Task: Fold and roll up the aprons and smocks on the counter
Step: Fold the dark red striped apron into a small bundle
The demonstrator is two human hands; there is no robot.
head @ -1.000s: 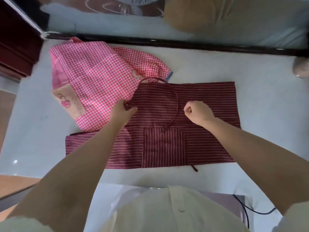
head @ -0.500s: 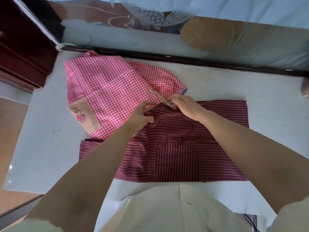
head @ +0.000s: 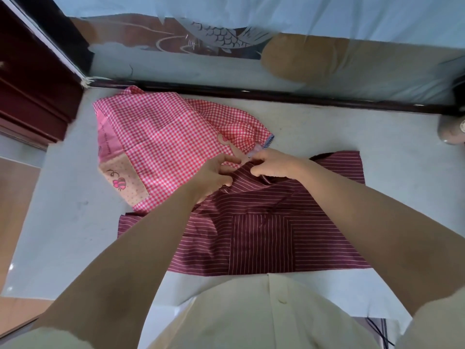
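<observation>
Maroon striped apron (head: 264,238), now crumpled at its top beside the gingham smock (head: 161,147), is gripped by left hand (head: 214,176) and right hand (head: 273,165); it was flat before.

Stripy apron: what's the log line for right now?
left hand grips striped apron | right hand grips it too | pink smock overlaps apron

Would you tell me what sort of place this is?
Likely a home or small shop: a pale counter against a frosted glass panel etched with a fish, dark red woodwork beside, striped apron laid out.
</observation>
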